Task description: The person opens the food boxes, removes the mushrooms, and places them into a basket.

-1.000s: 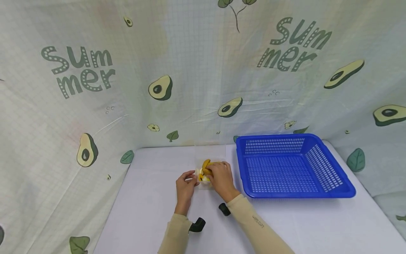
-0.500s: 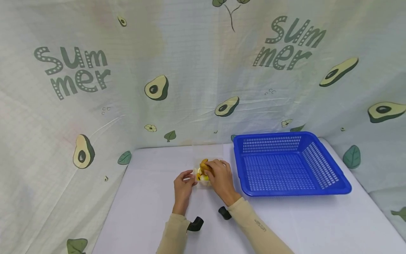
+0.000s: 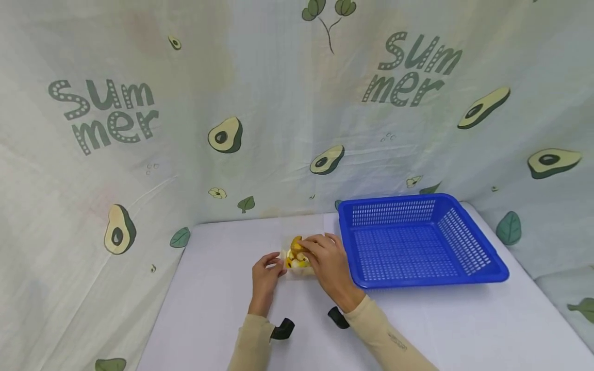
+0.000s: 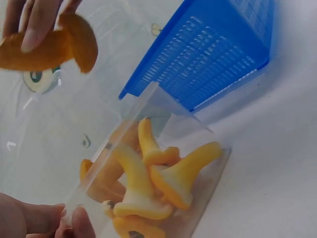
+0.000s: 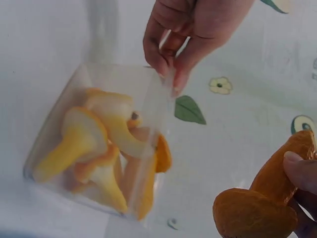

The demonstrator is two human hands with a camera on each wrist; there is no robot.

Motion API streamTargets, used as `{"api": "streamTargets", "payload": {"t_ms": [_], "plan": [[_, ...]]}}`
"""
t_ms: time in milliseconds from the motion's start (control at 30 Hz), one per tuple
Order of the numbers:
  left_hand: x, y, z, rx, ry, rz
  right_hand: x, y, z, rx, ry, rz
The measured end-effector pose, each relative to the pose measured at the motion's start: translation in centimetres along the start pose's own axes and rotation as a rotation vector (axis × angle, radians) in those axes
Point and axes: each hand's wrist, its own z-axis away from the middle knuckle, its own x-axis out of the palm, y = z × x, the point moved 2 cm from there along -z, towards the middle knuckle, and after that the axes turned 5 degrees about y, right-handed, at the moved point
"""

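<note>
Plainly, the right grip [image 3: 328, 262] pinches a plump ochre mushroom [image 5: 260, 196], the left grip [image 3: 266, 281] a clear box [image 5: 131, 78].

In the head view, the basket [image 3: 431, 283] at four o'clock is deep blue, pierced in a fine grid (paler, nearly sky blue, from the left wrist). At six o'clock, the clear box [image 5: 133, 77] shows mushrooms [image 4: 137, 186] mostly yellow fading to cream, edged in orange. The mushroom [image 4: 52, 52] at ten o'clock in the left wrist view is solid burnt orange. The counter [image 3: 209, 288] is white with a lilac cast. Sleeves [image 3: 252, 337] are beige, fittings [image 3: 283, 330] black. The pale cloth [image 3: 185, 77] bears grey-green lettering [image 3: 118, 126] at ten o'clock, dark-rimmed avocados [image 3: 227, 135], green leaves [image 3: 180, 237] and creamy flowers [image 3: 217, 193].
</note>
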Motion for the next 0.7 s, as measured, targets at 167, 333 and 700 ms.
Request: {"api": "streamTargets", "payload": {"t_ms": [167, 333, 700], "plan": [[-0.2, 0.3, -0.1, -0.012, -0.043, -0.02, -2.3, 0.2, -0.1, -0.054, 0.013, 0.008], [-0.3, 0.4, -0.2, -0.012, -0.061, -0.028, -4.7, 1.2, -0.3, -0.104, 0.014, 0.047], [-0.5, 0.0, -0.7, -0.047, -0.053, -0.044, -10.1, 5.5, -0.8, -0.103, -0.055, 0.175]]}}
